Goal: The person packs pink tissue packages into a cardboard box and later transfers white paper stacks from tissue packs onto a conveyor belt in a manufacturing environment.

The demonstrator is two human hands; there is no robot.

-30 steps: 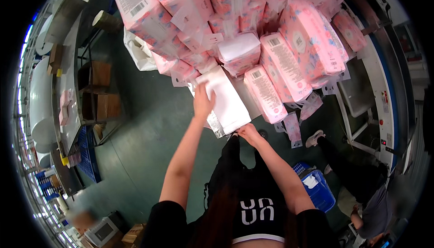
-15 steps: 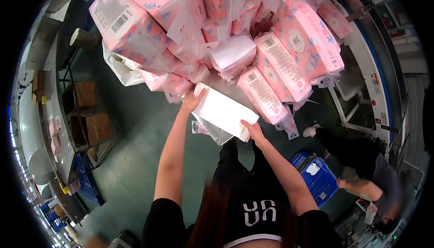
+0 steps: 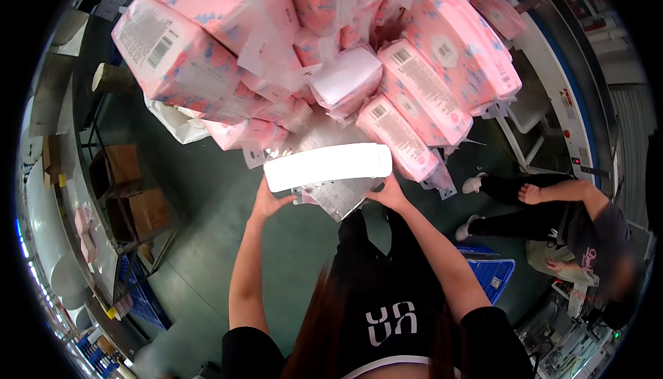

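Two hands holding one white block, one hand per end.

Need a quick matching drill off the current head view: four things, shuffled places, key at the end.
Things
1. White oblong block
2. Pink floral plastic-wrapped packs
3. Brown cardboard boxes
4. Long white metal frame with blue edging

Places
A. On the left, among a metal table's legs
B. Between the left hand and right hand
C. Right side, beyond the pile
D. Piled at top centre

Pairs: 1-B, 2-D, 3-A, 4-C
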